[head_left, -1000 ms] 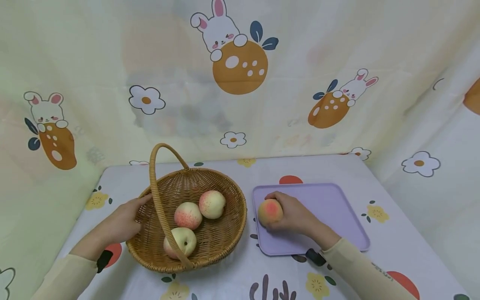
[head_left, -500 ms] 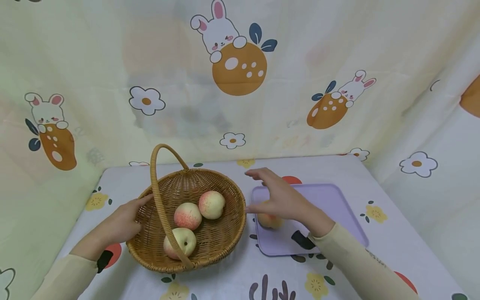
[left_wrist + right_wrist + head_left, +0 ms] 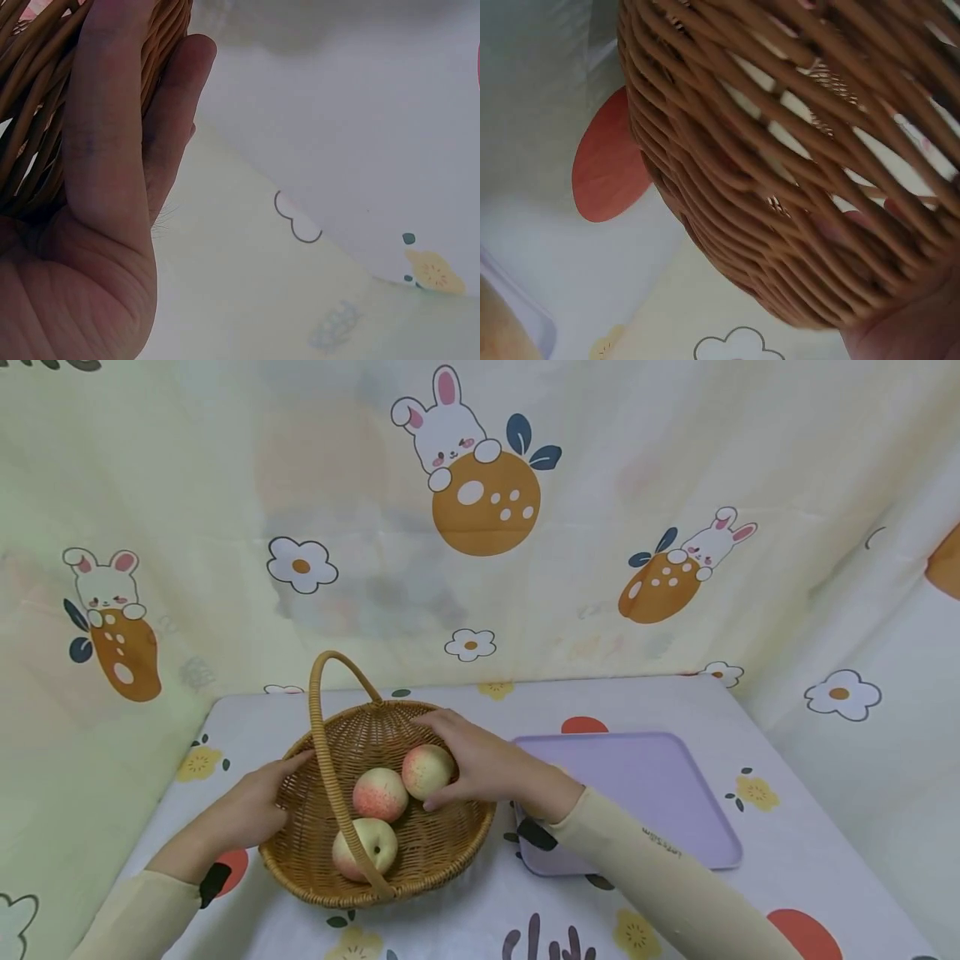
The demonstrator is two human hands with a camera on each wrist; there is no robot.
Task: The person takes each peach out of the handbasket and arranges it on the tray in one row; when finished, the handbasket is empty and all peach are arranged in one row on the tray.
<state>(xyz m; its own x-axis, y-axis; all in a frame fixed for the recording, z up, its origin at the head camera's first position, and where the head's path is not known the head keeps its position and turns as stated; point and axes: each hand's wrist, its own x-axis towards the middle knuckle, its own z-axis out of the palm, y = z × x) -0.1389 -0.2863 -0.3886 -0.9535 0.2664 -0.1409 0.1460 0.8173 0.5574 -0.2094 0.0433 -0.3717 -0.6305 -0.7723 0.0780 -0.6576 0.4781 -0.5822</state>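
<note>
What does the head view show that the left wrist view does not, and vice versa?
Only the head view shows the lavender tray, the right hand spread about a peach, and the arched handle of the wicker basket.

Only the left wrist view shows the creased palm side of the left hand.

Both share that hand, gripping the basket, and the printed tablecloth.

Here's my right hand (image 3: 483, 764) over the wicker basket (image 3: 438, 843), covering part of the far peach (image 3: 422, 768); the handle (image 3: 334, 785) hides a strip of the near peach (image 3: 382, 835). Right of the basket, my sleeve (image 3: 637, 868), lettering too small to read, blocks some lilac tray (image 3: 663, 793). The right wrist view cuts the basket off.
</note>
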